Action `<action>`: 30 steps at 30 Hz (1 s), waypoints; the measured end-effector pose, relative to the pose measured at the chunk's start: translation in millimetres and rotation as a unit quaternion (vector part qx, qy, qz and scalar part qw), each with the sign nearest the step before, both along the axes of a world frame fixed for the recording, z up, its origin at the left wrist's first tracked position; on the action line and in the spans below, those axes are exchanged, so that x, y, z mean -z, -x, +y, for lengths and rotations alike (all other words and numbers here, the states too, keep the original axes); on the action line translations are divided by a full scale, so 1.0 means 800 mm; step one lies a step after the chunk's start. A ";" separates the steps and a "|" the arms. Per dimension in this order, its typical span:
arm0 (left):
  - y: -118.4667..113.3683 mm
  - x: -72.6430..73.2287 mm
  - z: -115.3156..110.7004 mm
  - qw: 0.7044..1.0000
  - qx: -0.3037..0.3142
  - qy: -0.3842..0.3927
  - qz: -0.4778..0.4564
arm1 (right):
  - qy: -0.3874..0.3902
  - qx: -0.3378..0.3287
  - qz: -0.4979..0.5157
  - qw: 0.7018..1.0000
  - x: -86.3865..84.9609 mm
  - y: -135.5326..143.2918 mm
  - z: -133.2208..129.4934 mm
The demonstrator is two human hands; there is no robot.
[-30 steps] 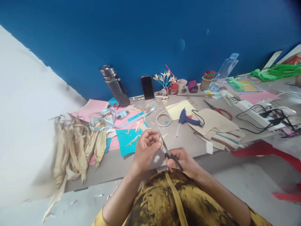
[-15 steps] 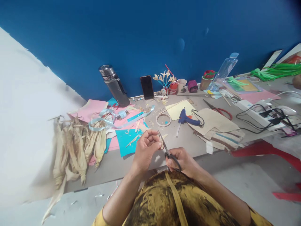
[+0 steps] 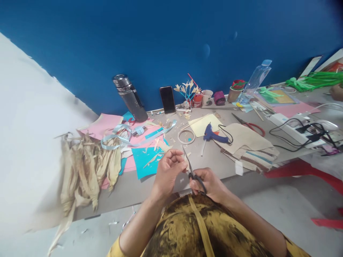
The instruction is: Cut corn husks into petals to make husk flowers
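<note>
My right hand (image 3: 210,182) is wrapped round the handles of black-handled scissors (image 3: 198,178), their blades pointing up and away from me. Just left of the blades, my left hand (image 3: 169,171) is closed in a pinch on a small pale piece of husk (image 3: 187,164), mostly covered by the fingers. Blade and husk piece meet or nearly meet; I cannot tell if they touch. Below the left fingers lies blue paper (image 3: 144,167) with husk scraps. Dried corn husks (image 3: 85,171) hang over the table's left edge.
A blue glue gun (image 3: 214,135), a tape roll (image 3: 186,136) and red-handled scissors (image 3: 250,125) lie beyond my hands. Along the wall stand a flask (image 3: 131,100), a phone (image 3: 167,100) and husk flowers (image 3: 187,87). Rightward, a power strip (image 3: 293,132) trails cables.
My left hand has shifted slightly right with the husk piece. The scissors have moved a little to the right, and their blades look closer together.
</note>
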State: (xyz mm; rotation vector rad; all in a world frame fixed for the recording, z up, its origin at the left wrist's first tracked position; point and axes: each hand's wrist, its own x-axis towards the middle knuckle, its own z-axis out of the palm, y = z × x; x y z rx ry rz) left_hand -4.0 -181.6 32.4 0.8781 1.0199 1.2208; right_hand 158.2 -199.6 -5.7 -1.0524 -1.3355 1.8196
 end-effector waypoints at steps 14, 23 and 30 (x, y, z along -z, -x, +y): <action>0.007 -0.007 0.001 0.996 -0.065 -0.032 0.053 | -0.080 0.057 -0.009 0.995 -0.008 -0.002 0.010; 0.039 -0.036 0.021 0.968 -0.133 -0.099 0.188 | -0.035 0.068 -0.076 0.994 0.011 0.015 0.025; 0.055 -0.027 0.037 0.985 -0.106 -0.098 0.092 | -0.043 0.093 -0.078 0.992 -0.001 0.042 0.037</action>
